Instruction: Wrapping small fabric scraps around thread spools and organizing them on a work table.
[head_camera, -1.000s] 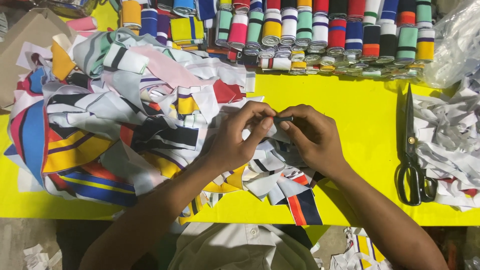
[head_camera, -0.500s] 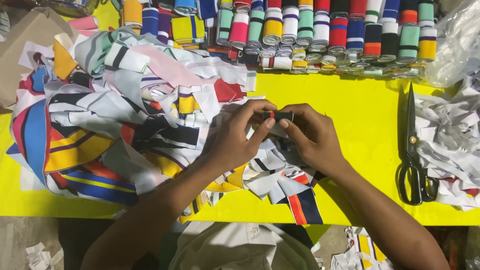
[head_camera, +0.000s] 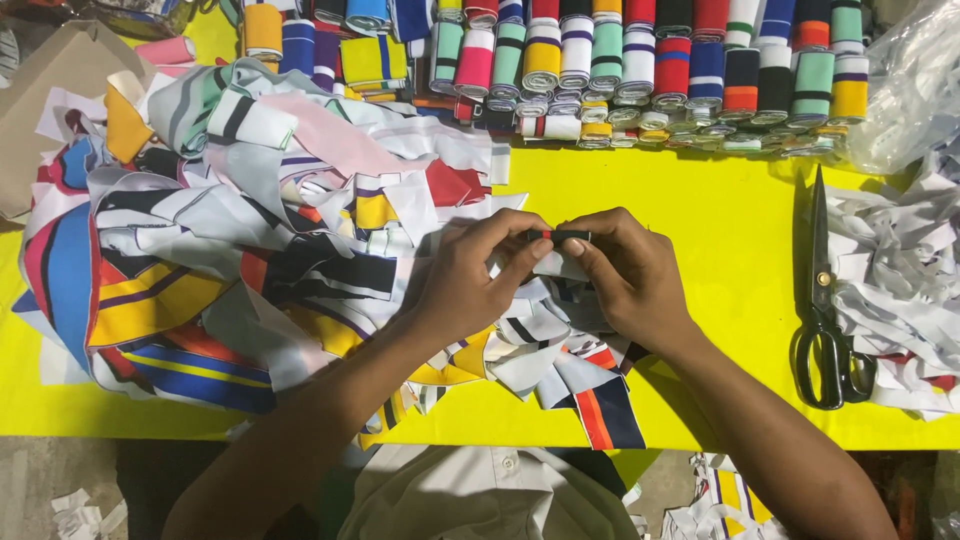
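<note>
striped ribbed strip is pinched at its ends by left hand and right hand; a loose pinch could drop it among the fabric scraps.

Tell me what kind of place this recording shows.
Probably a garment or textile workshop: a yellow table carries a heap of striped fabric scraps, rows of rolled striped bands and black shears.

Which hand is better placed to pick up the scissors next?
Right, probably. The black scissors lie on the yellow table on the right hand's side; the left hand sits farther off. Both hands pinch a small fabric strip.
</note>
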